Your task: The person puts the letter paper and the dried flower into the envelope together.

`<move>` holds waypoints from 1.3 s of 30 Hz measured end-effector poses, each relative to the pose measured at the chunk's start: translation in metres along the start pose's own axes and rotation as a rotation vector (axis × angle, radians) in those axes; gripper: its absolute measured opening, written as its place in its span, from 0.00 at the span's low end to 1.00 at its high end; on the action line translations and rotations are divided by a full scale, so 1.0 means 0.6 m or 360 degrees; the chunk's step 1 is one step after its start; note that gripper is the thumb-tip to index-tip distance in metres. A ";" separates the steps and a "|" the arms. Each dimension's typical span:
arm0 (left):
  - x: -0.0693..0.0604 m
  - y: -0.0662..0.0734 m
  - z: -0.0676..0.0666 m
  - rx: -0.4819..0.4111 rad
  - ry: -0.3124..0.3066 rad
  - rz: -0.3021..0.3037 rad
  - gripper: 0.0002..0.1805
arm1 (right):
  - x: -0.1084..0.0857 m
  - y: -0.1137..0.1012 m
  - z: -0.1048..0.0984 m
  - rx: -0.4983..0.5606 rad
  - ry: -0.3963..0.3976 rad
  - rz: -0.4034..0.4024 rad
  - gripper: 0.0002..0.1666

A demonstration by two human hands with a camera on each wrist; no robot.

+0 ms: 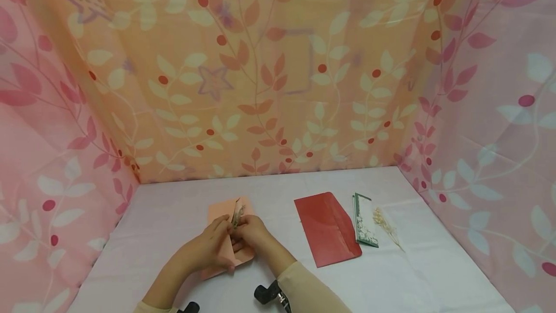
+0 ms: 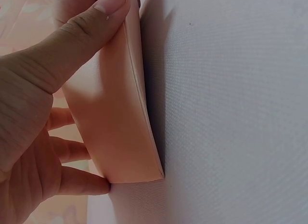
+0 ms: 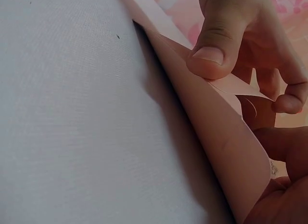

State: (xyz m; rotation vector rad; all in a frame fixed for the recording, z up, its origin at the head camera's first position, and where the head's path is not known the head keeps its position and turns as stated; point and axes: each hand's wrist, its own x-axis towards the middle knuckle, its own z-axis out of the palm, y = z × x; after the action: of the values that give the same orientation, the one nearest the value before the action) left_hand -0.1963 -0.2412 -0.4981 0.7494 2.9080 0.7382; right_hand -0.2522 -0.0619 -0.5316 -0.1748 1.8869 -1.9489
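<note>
A peach envelope (image 1: 219, 210) is tilted up off the white table, its flap side opened. My left hand (image 1: 207, 244) grips its left side; in the left wrist view the thumb (image 2: 91, 21) lies on one face and fingers reach behind. My right hand (image 1: 255, 232) is at the envelope's opening, fingers curled, and pinches a small dried flower sprig (image 1: 237, 215) lying against the opening. In the right wrist view, the envelope's edge (image 3: 216, 137) runs between both hands, and the right hand (image 3: 284, 202) shows only partly. The right fingertips are largely hidden.
Right of the hands lies a red envelope (image 1: 326, 231). Beside it are a white card with a green border (image 1: 366, 221) and a pale dried flower sprig (image 1: 385, 223). Patterned cloth (image 1: 260, 86) walls the table on the back and sides.
</note>
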 end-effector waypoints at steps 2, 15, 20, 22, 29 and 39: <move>0.000 -0.001 0.000 -0.0004 -0.0003 -0.0008 0.46 | 0.000 -0.001 0.001 0.0023 0.0017 0.0015 0.12; 0.004 -0.008 0.004 0.0030 0.0019 0.0013 0.46 | 0.000 -0.008 -0.005 0.0016 -0.0110 0.0011 0.15; 0.003 -0.006 0.002 0.0029 0.0008 0.0025 0.46 | 0.005 -0.009 -0.008 -0.0028 -0.0185 0.0034 0.11; 0.002 -0.005 0.001 0.0022 0.0003 0.0033 0.46 | 0.007 -0.008 -0.009 -0.0051 -0.0211 0.0041 0.10; 0.000 -0.004 0.002 -0.0002 -0.0004 0.0032 0.45 | 0.016 -0.013 -0.019 -0.0126 -0.0368 0.0073 0.10; 0.001 -0.005 0.002 0.0020 0.0001 0.0002 0.44 | 0.030 -0.008 -0.023 0.0078 -0.0326 0.0119 0.08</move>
State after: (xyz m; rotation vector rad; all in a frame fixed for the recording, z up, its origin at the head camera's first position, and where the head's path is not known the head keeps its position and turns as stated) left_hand -0.1980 -0.2427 -0.5007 0.7521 2.9156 0.7210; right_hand -0.2745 -0.0560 -0.5316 -0.2744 1.6894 -1.8497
